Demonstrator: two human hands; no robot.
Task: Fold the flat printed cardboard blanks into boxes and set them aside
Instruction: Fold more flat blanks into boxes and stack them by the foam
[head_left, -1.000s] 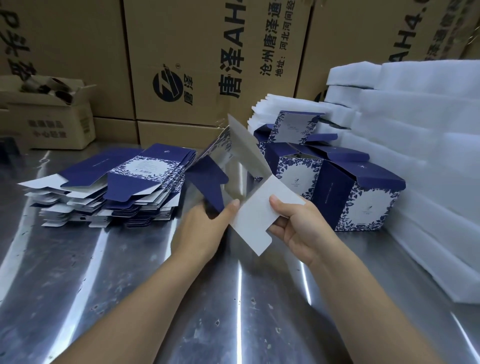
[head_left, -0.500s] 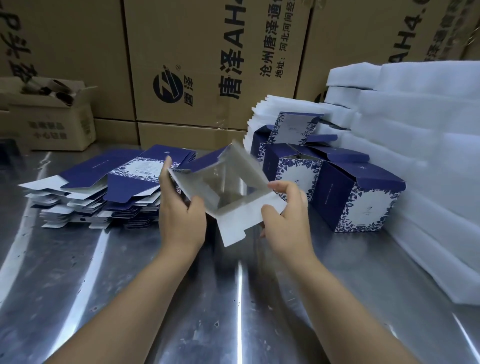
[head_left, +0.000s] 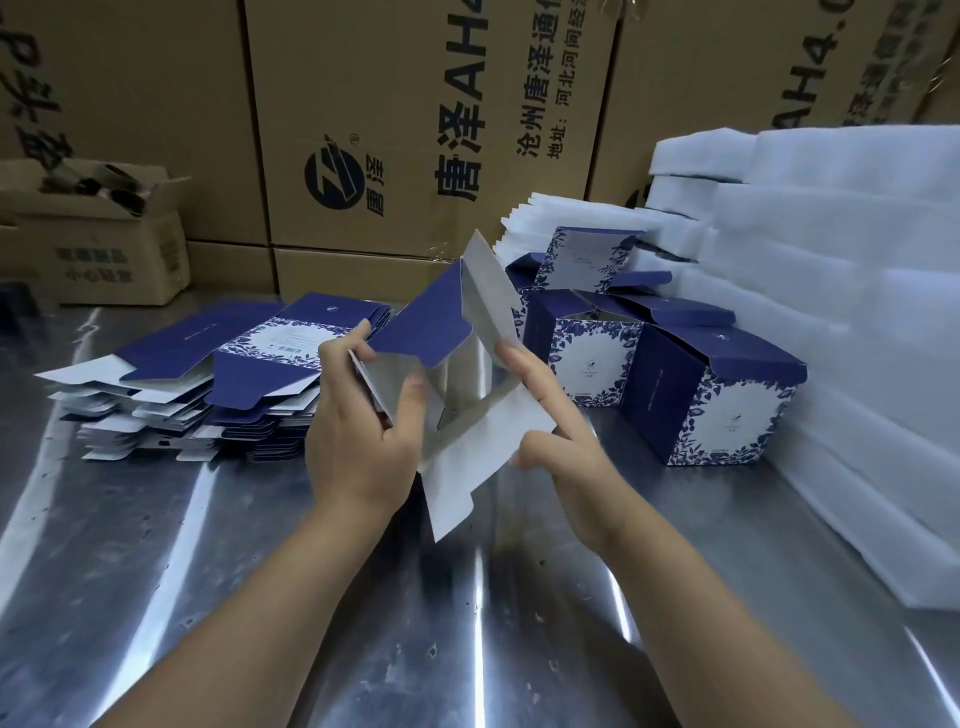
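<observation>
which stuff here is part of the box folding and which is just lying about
Job: blank held by left hand and right hand; flat stack; folded boxes.
Lying about: brown cartons; foam sheets; small carton.

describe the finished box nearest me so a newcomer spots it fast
Start at the white foam stack on the right of the table. The box stands beside it. Among the blue folded boxes it is the nearest and rightmost.
</observation>
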